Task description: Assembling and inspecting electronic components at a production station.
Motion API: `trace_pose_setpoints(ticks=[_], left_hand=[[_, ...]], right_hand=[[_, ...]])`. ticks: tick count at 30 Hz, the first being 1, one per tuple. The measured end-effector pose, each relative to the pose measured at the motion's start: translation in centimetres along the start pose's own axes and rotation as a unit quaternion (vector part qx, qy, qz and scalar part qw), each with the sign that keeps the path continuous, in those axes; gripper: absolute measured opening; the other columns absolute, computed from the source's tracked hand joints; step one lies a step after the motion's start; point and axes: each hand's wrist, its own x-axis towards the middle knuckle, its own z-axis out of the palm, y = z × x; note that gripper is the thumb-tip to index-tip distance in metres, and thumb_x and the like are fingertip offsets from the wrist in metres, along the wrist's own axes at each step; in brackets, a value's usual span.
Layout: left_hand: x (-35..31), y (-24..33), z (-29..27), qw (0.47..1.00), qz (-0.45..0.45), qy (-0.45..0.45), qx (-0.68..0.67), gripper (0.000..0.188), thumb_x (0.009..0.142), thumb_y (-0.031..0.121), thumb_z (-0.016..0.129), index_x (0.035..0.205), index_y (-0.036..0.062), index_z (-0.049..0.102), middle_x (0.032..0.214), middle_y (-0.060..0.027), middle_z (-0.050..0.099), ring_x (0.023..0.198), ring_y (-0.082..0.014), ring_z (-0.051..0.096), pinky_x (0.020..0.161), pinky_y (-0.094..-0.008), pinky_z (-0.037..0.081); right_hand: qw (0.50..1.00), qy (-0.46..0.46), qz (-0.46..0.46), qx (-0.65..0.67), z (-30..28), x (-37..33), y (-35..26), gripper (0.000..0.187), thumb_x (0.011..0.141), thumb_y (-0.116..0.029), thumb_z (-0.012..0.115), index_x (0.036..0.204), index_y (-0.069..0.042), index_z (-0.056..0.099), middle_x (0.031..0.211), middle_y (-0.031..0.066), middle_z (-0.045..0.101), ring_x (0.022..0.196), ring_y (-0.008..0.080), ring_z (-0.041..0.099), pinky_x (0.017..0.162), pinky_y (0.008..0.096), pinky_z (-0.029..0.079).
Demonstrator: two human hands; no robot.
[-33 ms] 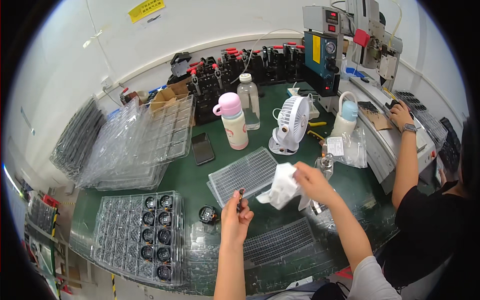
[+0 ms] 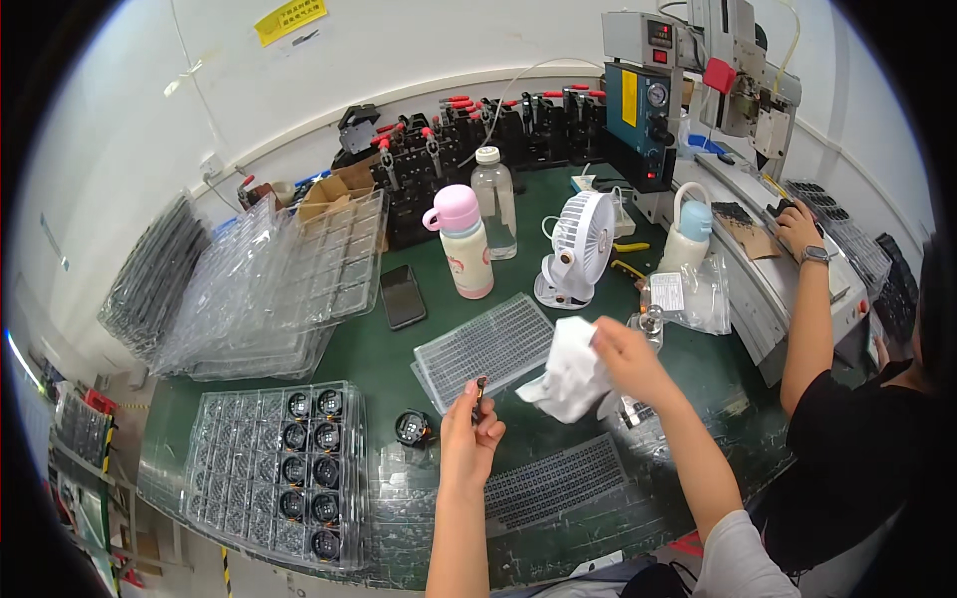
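My left hand [image 2: 471, 435] is closed on a small dark part [image 2: 479, 388] with a touch of orange, pinched upright at the fingertips. In my right hand [image 2: 632, 365] a crumpled white wipe [image 2: 570, 377] hangs between thumb and fingers, to the right of the small part and apart from it. Just left of my left hand, a round black ring-shaped housing [image 2: 412, 428] lies on the green table. Behind the hands are stacked clear gridded sheets [image 2: 483, 349]. A sheet of small dark parts [image 2: 558, 482] lies beneath my right forearm's left side.
A clear tray [image 2: 239, 448] at left holds several black round housings. Stacked clear trays [image 2: 269, 279], a phone [image 2: 403, 297], a pink-lidded bottle [image 2: 465, 249], a clear bottle [image 2: 495, 204] and a white fan [image 2: 583, 244] stand farther back. At right, a co-worker's hand [image 2: 799, 229] works at a machine.
My right hand has shifted slightly to the right with the white wipe, which has swung and spread a little. My left hand keeps its place with the small part.
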Motion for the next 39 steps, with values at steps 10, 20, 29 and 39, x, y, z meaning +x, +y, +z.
trace_pose_setpoints(ticks=[10,20,29,39], left_hand=[[-0.1,-0.4,0.4,1.0,-0.011,-0.013,0.014,0.029,0.091,0.026,0.058,0.105,0.0007,0.056,0.073,-0.0008,0.048,0.056,-0.0049,0.037,0.05,-0.0196,0.033],[-0.3,-0.7,0.9,0.999,-0.005,0.001,0.041,0.028,0.09,0.025,0.059,0.105,0.0012,0.057,0.074,-0.0013,0.048,0.056,-0.005,0.037,0.05,-0.0191,0.033],[0.0,-1.0,0.6,0.999,-0.014,-0.007,0.042,0.024,0.092,0.022,0.057,0.107,0.0042,0.057,0.074,0.0007,0.046,0.055,-0.0041,0.036,0.05,-0.0194,0.033],[-0.2,-1.1,1.0,0.998,-0.006,-0.008,0.058,0.03,0.091,0.027,0.06,0.106,0.0007,0.056,0.075,-0.0009,0.046,0.056,-0.0046,0.035,0.05,-0.0181,0.032]], right_hand=[[0.935,0.288,-0.042,-0.204,-8.9,-1.9,-0.1,0.011,0.073,-0.006,0.062,0.079,0.003,0.059,0.068,0.0061,0.059,0.067,0.0107,0.054,0.06,0.0275,0.043],[0.96,0.158,0.073,-0.217,-10.0,-2.1,1.5,0.039,0.075,-0.004,0.056,0.114,-0.008,0.057,0.095,0.0215,0.062,0.092,0.035,0.06,0.082,0.0363,0.046],[0.977,0.066,-0.016,-0.201,-9.9,-1.5,2.5,0.031,0.075,-0.006,0.065,0.106,-0.005,0.065,0.103,0.0161,0.063,0.098,0.0271,0.06,0.089,0.0327,0.043],[0.944,0.086,0.017,-0.319,-10.0,-2.3,1.1,0.024,0.073,-0.008,0.067,0.096,-0.008,0.07,0.088,0.0141,0.061,0.085,0.0321,0.059,0.075,0.0367,0.046]])
